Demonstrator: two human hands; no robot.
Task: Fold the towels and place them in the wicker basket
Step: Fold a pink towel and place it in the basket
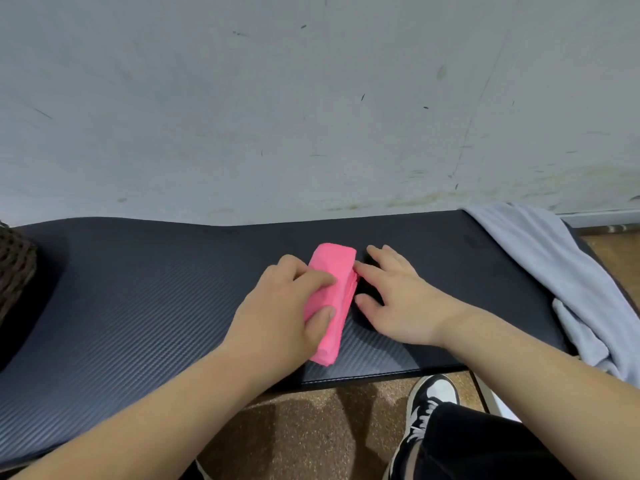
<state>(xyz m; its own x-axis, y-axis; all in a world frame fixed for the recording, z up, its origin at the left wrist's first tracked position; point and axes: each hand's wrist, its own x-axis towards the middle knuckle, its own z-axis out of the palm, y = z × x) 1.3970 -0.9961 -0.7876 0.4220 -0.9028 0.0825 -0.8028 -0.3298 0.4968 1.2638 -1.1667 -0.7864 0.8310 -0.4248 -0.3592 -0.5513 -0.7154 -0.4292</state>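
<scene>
Progress is partial: pink towel (332, 299) lies folded narrow on the dark mat (138, 306), left hand (287, 306) clamped on it, right hand (398, 299) flat and open beside it, grey towel (561, 271) right of it unfolded, wicker basket (15, 271) far left, contents unseen.

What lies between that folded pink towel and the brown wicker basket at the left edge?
Nothing visible. Only bare dark ribbed mat stretches from the folded pink towel to the brown wicker basket; the left hand already rests on the towel.
</scene>
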